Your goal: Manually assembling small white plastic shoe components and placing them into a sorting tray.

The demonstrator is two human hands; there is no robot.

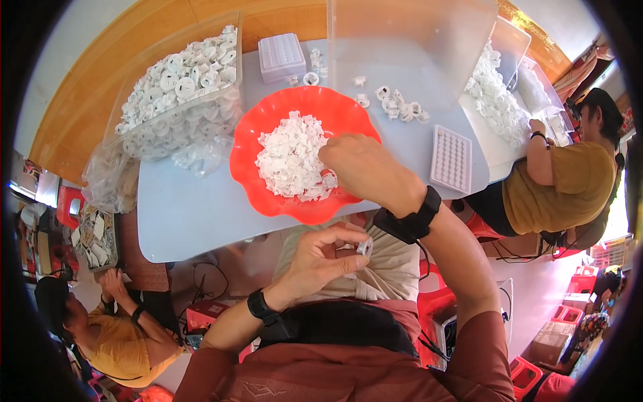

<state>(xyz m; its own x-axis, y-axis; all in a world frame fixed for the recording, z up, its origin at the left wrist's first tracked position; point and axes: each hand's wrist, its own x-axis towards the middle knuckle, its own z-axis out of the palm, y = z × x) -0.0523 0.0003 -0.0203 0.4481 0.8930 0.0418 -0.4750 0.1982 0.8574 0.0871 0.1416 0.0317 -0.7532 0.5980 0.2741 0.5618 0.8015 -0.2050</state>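
the dark red shirt (321, 375) lies nearest. beyond it, just off the counter's (194, 231) front edge, the left hand (315, 258) has its grip closed on a small white part (364, 247). the right hand (362, 167) reaches to the white pieces (288, 157) in the red bowl (244, 157), near that edge; its fingertips are hidden, so i cannot tell its grip. a white tray (450, 189) lies by the counter's front right corner.

A co-worker in a mustard-yellow shirt and black wristband (559, 184) sits at the right; another in a yellow-orange shirt (124, 345) is at lower left. A glossy orange-brown wooden surface (87, 100) curves behind. At lower right stand a brown cardboard box (550, 340) and a red plastic stool (526, 375).
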